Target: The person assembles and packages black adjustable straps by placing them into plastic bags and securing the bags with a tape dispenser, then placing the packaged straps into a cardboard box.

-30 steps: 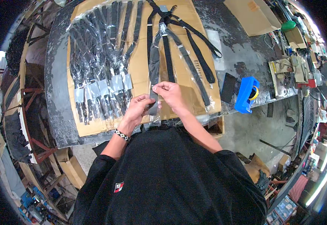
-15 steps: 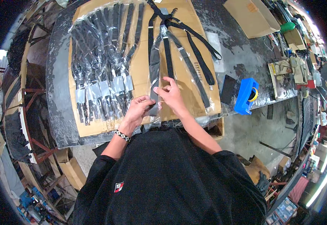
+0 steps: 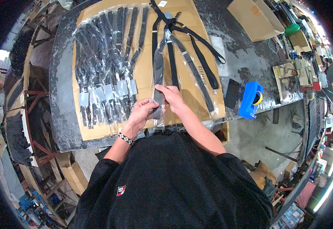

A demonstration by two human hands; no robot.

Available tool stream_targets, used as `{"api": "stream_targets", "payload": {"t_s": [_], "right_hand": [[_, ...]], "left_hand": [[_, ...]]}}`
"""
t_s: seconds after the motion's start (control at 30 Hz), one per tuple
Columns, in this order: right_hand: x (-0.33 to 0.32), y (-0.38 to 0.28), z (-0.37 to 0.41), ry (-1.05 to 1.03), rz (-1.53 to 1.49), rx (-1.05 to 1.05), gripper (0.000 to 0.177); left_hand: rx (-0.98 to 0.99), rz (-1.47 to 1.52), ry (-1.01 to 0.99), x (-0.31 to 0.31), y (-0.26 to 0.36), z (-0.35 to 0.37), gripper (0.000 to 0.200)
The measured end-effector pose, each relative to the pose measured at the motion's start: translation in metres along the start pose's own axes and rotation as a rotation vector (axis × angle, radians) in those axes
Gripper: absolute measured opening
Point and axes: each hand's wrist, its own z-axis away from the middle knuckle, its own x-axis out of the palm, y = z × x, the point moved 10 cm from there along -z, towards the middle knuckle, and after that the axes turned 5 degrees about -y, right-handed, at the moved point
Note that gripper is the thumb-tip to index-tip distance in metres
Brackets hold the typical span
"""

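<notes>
In front of me lies a pair of black suspenders in clear plastic (image 3: 157, 68), its straps spreading downward from a joint near the top. My left hand (image 3: 142, 110) pinches the lower end of its left strap between thumb and fingers. Just above, my right hand (image 3: 170, 96) grips the same strap, thumb laid across the top and the other fingers curled at its side. Unwrapped black suspenders (image 3: 200, 61) with metal clips lie behind and to the right, partly crossing the bagged pair.
Several bagged suspenders (image 3: 109, 57) with grey cards lie in a row on the left of the cardboard sheet (image 3: 143, 72). A blue tape dispenser (image 3: 248, 103) and a dark flat rectangular object (image 3: 232, 93) sit right, near the table edge. A cardboard box (image 3: 256, 19) stands at the back right.
My right hand has closed from spread fingers onto the strap, its thumb now slightly higher. My left hand keeps its pinch in nearly the same place.
</notes>
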Motion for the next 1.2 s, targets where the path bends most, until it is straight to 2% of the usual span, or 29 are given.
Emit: {"api": "stream_targets", "payload": {"t_s": [0.07,0.17,0.27,0.47,0.57,0.67,0.77,0.87,0.97,1.07,1.13,1.2], "right_hand": [[0.004,-0.005,0.003,0.003,0.0,0.001,0.025],[0.015,-0.006,0.001,-0.159,0.044,-0.086,0.024],[0.017,-0.009,0.002,-0.19,0.093,-0.087,0.023],[0.01,-0.004,-0.006,-0.094,-0.052,-0.015,0.023],[0.01,-0.004,-0.002,-0.069,-0.033,0.007,0.023],[0.022,-0.009,0.003,-0.191,0.054,-0.07,0.022],[0.024,-0.005,0.007,-0.21,0.05,-0.05,0.021],[0.017,-0.001,-0.003,-0.13,0.074,-0.069,0.02],[0.019,0.003,-0.006,-0.151,-0.015,-0.044,0.024],[0.012,0.012,-0.013,-0.029,-0.058,-0.024,0.03],[0.004,0.02,-0.018,-0.008,0.029,-0.019,0.034],[-0.007,0.017,-0.013,0.05,0.189,-0.009,0.041]], "left_hand": [[0.01,-0.002,0.009,-0.003,0.003,0.001,0.009],[0.023,-0.009,0.036,-0.011,0.002,0.0,0.009],[0.024,-0.029,0.042,-0.018,0.0,-0.002,0.008],[0.029,-0.014,0.009,-0.009,0.007,0.001,0.008],[0.032,-0.026,0.027,-0.013,0.006,0.0,0.008],[0.05,-0.025,0.03,-0.018,0.005,-0.001,0.008],[0.059,-0.057,0.01,-0.027,0.0,-0.007,0.008],[0.048,-0.082,0.006,-0.02,0.007,-0.001,0.008],[0.033,-0.106,0.007,-0.018,0.01,0.002,0.009],[0.04,-0.155,0.05,-0.022,0.013,0.004,0.008],[0.047,-0.221,0.093,-0.033,0.009,0.0,0.006],[0.046,-0.506,0.162,-0.051,0.013,-0.007,0.009]]}}
